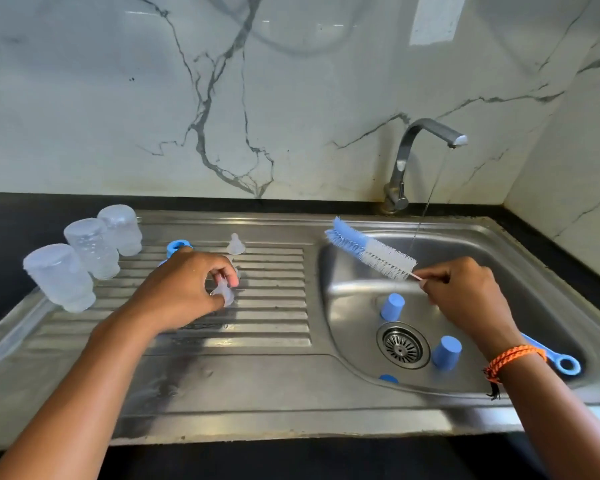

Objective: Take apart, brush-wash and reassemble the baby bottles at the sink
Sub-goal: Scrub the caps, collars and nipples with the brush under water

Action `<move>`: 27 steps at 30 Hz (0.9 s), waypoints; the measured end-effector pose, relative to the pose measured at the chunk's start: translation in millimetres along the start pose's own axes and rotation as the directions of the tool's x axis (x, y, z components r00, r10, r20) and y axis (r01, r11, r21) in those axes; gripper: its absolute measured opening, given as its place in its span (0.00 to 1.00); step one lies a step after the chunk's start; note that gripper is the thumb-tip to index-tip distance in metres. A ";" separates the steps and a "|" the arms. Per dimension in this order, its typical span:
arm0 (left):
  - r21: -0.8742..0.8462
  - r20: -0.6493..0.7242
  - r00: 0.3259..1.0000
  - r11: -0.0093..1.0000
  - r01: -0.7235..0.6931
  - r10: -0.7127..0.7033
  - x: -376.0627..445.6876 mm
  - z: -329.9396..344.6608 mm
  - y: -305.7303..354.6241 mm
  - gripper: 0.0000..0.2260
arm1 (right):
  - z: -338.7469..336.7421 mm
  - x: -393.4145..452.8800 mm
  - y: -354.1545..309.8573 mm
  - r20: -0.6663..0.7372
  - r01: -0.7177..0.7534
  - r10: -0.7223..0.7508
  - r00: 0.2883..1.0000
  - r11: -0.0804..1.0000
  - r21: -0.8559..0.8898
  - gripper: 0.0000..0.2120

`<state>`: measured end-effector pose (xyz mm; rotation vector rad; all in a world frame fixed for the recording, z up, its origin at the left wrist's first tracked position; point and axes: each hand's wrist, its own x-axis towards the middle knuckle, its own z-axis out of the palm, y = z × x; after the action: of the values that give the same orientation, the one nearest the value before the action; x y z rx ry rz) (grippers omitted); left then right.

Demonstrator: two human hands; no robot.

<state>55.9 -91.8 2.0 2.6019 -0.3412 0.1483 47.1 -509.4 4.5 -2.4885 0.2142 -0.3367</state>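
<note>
Teat first: a small clear silicone bottle teat sits pinched between the thumb and curled fingers of the left hand, held just above the ribbed steel drainboard, left of the basin. Its tip seems to point up and slightly away, though the fingers hide most of it, so the direction of its open base cannot be told for sure.

Across from it, the right hand grips the thin end of a long bottle brush with white and blue bristles. The brush's long axis runs from that hand up and to the left, so the blue tip points toward the drainboard side and passes above and beyond the teat, not at it. The teat lies to the left of and nearer than the bristles, well apart from them. The left hand already has it; my judgement is that the coming move needs the two hands to converge over the steel sink basin, with the brush swung round to line up with the teat's opening.

Farther out, another clear teat and a blue screw ring stand on the drainboard, beside three upturned clear plastic bottles. Two blue caps rest by the drain. A thin stream runs from the steel tap.
</note>
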 end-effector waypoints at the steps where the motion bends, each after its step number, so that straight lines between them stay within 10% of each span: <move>1: 0.020 0.033 0.999 1.000 0.013 -0.014 -1.7 -1.8 -0.9 0.11 | 0.7 -0.7 0.1 -0.001 -0.006 0.006 1.000 1.000 0.001 0.13; 9: 0.080 0.208 0.971 0.991 0.106 -0.121 -2.3 -12.2 -0.9 0.17 | -0.3 -4.5 6.6 -0.007 -0.028 0.028 1.000 1.000 0.003 0.12; 19: -0.192 -0.104 0.978 0.962 -0.197 0.179 55.8 30.9 95.3 0.03 | -11.4 12.9 27.2 -0.049 -0.038 0.041 0.998 0.997 0.060 0.10; 27: -0.351 0.139 0.973 0.928 -0.123 0.181 107.9 128.1 187.4 0.03 | -44.8 33.4 66.7 0.004 -0.061 0.061 0.998 0.998 -0.031 0.11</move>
<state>114.8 -336.1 -2.2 2.2475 -0.5778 -0.0756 61.1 -595.3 6.1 -2.5068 0.2950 -0.3038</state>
